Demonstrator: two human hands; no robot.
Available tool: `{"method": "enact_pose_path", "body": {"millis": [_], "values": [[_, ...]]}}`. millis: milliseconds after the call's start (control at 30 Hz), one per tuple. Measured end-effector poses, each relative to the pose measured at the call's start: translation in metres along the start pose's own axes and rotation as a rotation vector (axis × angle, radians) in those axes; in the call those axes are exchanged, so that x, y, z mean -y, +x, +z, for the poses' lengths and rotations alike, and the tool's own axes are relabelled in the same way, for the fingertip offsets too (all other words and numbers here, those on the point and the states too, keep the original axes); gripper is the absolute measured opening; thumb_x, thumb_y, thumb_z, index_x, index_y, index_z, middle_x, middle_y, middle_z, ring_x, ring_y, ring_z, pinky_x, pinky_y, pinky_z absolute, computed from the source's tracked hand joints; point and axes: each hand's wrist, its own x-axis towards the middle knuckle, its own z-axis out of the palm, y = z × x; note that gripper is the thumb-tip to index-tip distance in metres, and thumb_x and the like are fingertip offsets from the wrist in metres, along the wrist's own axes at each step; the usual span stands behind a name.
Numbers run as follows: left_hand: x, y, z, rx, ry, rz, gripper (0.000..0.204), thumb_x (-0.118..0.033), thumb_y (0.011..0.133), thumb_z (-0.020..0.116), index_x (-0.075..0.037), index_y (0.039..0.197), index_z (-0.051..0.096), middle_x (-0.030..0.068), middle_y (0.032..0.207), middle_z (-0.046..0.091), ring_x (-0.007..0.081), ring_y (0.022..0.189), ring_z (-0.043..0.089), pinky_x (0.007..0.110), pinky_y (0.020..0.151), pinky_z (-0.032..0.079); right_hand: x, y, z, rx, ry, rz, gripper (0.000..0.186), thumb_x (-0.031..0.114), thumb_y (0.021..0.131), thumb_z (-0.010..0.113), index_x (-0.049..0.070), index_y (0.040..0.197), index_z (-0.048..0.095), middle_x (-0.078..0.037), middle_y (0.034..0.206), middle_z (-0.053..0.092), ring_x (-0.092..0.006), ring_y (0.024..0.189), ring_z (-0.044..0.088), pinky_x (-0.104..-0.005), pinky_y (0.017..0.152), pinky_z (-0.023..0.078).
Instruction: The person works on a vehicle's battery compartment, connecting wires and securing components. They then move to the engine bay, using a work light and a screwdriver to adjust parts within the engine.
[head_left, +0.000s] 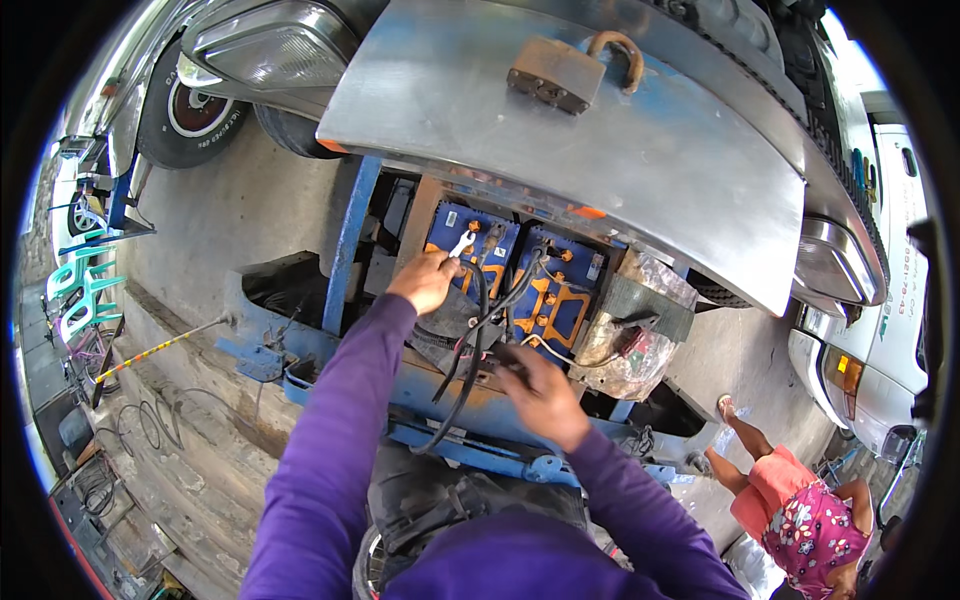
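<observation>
My left hand is closed round a silver wrench, whose jaw end reaches the orange-topped terminal of the left car battery. This battery is blue with orange markings. To its right sits another blue and orange battery. Thick black cables run from the terminals down over the front edge. Beside them my right hand is lower down, its fingers bent together near a dark cable part; what they hold, if anything, is hidden.
Above the batteries extends a metal lid with a large rusty padlock on it. A worn, box-shaped cover stands at the right. Blue frame bars surround the bay. Another person is at lower right, near a white vehicle.
</observation>
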Motion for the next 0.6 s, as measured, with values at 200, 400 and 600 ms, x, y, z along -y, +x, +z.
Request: {"method": "enact_pose_path", "body": {"millis": [200, 400, 600], "values": [[0.018, 0.063, 0.025, -0.288, 0.530, 0.118, 0.042, -0.046, 0.109, 0.048, -0.014, 0.108, 0.074, 0.0132, 0.099, 0.078, 0.0378, 0.095, 0.074, 0.052, 0.084, 0.058, -0.067, -0.058, -0.087, -0.256, -0.026, 0.285, 0.023, 0.014, 0.104, 0.067, -0.002, 0.121, 0.069, -0.007, 0.095, 0.072, -0.0124, 0.082, 0.067, -0.0292, 0.076, 0.056], [0.038, 0.083, 0.035, -0.398, 0.557, 0.359, 0.038, -0.047, 0.106, 0.057, -0.013, 0.105, 0.073, 0.0116, 0.102, 0.077, 0.0363, 0.095, 0.074, 0.053, 0.083, 0.058, -0.093, -0.060, -0.117, -0.428, 0.023, 0.343, 0.020, 0.012, 0.106, 0.062, -0.003, 0.115, 0.070, -0.004, 0.086, 0.069, -0.0088, 0.072, 0.061, -0.0258, 0.066, 0.051], [0.048, 0.100, 0.029, -0.371, 0.659, 0.417, 0.038, -0.049, 0.104, 0.059, -0.013, 0.105, 0.073, 0.0119, 0.103, 0.077, 0.0382, 0.093, 0.075, 0.053, 0.080, 0.059, -0.087, -0.040, -0.102, -0.315, 0.026, 0.276, 0.023, 0.018, 0.108, 0.062, -0.002, 0.117, 0.069, -0.004, 0.090, 0.068, -0.0106, 0.078, 0.062, -0.0271, 0.072, 0.052]]}}
